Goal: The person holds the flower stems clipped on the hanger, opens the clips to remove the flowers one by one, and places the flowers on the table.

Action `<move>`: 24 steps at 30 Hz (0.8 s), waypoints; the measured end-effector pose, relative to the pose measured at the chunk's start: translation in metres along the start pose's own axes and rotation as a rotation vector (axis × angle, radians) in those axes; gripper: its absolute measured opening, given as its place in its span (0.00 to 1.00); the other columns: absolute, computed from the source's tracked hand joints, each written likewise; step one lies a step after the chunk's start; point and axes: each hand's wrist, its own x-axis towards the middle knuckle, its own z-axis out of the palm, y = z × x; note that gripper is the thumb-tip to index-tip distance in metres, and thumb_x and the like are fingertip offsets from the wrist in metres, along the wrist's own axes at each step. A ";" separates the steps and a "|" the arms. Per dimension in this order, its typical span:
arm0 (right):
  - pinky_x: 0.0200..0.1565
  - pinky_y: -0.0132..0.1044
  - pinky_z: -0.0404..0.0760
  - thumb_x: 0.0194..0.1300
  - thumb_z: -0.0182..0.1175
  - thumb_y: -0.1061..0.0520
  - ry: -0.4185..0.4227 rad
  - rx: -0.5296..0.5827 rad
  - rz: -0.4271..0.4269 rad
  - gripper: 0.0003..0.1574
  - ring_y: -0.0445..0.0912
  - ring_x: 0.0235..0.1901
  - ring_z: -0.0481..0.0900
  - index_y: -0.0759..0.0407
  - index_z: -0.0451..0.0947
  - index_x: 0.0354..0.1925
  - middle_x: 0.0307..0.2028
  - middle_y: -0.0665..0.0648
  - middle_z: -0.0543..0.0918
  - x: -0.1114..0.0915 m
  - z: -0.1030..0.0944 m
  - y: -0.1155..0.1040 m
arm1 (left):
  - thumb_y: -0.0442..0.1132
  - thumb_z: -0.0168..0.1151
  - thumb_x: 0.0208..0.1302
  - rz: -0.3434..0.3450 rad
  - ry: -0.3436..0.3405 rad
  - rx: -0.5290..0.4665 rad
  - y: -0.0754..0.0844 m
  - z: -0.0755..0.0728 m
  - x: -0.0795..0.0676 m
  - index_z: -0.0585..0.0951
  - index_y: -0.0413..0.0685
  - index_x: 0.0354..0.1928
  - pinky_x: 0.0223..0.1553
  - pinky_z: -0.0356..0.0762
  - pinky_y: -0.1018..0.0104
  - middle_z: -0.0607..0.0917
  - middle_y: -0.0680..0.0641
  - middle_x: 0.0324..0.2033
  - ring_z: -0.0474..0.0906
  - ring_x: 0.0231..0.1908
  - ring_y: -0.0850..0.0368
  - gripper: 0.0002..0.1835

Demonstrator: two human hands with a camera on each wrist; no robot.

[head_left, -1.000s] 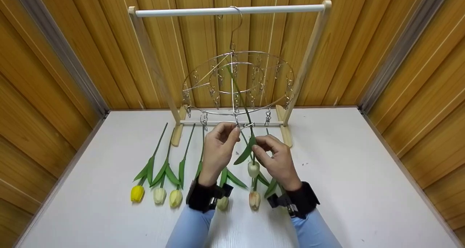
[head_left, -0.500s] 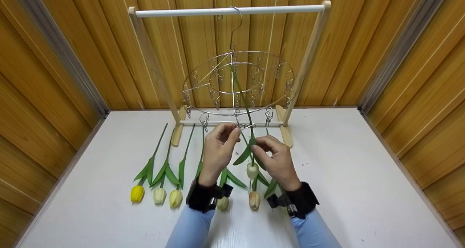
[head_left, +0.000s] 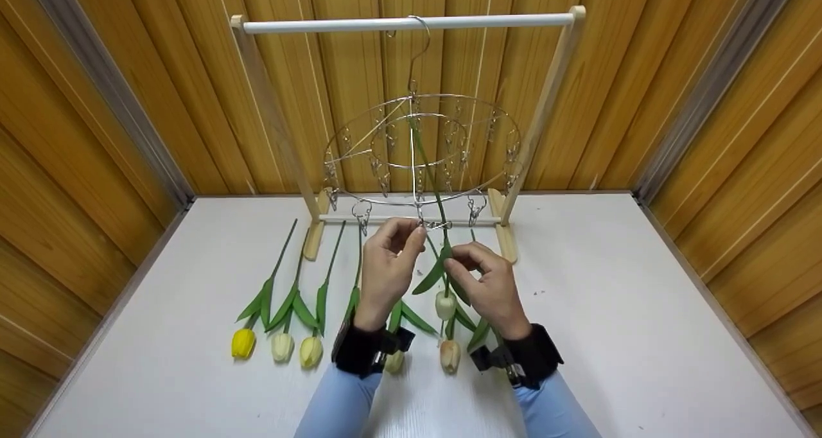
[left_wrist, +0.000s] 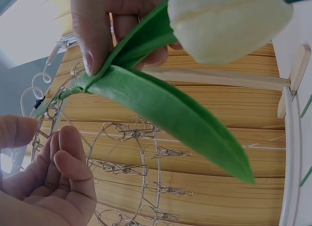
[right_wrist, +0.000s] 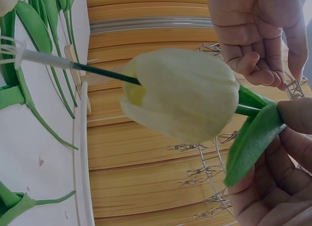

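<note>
My right hand pinches a white artificial tulip by its stem at the leaves. The tulip hangs head down, its green stem slanting up across the wire hanger. Thumb and index finger of my left hand pinch a metal clip at the hanger's front, and the clip's other end lies at the stem. In the left wrist view, a long green leaf hangs below the stem beside the clip. Seen from the right wrist, the white bloom has a dark wire out of its tip.
The round hanger hangs from the white bar of a wooden stand, with several clips around its rings. On the white table lie several more tulips, among them a yellow one and a peach one. Wood-panelled walls surround the table.
The tulip's bloom has swung slightly left and down, and its stem tip slightly right. Both hands keep their hold in nearly the same place. The head view has shifted a little.
</note>
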 end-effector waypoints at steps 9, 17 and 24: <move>0.39 0.29 0.79 0.68 0.66 0.68 0.005 0.010 -0.008 0.07 0.41 0.34 0.82 0.64 0.87 0.44 0.37 0.60 0.87 0.000 0.000 -0.002 | 0.34 0.62 0.73 0.025 0.007 0.009 -0.001 -0.001 0.000 0.83 0.36 0.42 0.35 0.76 0.69 0.84 0.44 0.31 0.81 0.30 0.56 0.06; 0.40 0.29 0.78 0.68 0.66 0.68 0.004 0.000 -0.007 0.07 0.41 0.34 0.82 0.65 0.86 0.44 0.36 0.63 0.86 -0.001 0.000 0.000 | 0.34 0.62 0.74 0.032 0.000 0.006 0.000 -0.002 -0.001 0.83 0.36 0.43 0.35 0.75 0.68 0.84 0.44 0.32 0.81 0.31 0.55 0.07; 0.39 0.31 0.79 0.68 0.66 0.68 0.008 0.005 -0.002 0.07 0.42 0.34 0.82 0.64 0.86 0.44 0.36 0.61 0.87 -0.001 0.000 -0.001 | 0.34 0.62 0.74 0.038 0.003 0.023 0.000 -0.003 0.000 0.83 0.37 0.42 0.34 0.74 0.69 0.83 0.44 0.31 0.81 0.30 0.53 0.06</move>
